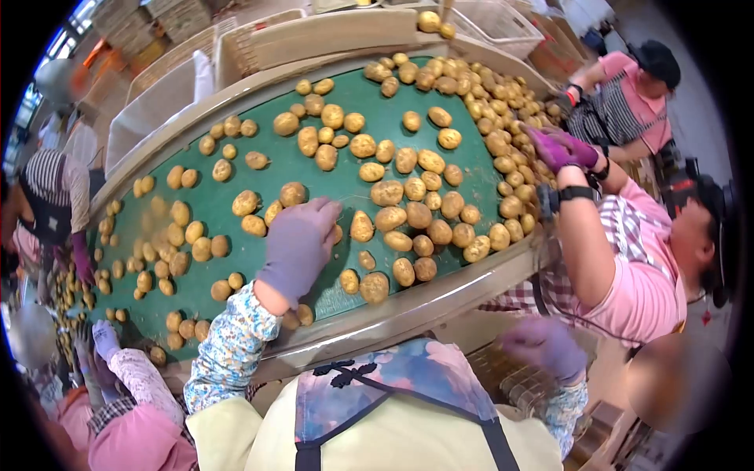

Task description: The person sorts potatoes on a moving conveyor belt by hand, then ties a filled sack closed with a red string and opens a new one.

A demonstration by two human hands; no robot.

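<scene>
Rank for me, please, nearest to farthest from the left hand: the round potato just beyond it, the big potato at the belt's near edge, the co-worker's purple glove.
1. Round potato, just beyond the left hand.
2. Big potato, at the near edge, to its right.
3. Co-worker's purple glove, far right.

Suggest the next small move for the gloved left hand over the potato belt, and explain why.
Probably lower the left hand and close it on the potato beside its fingertips. The hand hovers open above the green belt, apparently holding nothing, and that potato lies nearest; the right hand is off the belt.
</scene>
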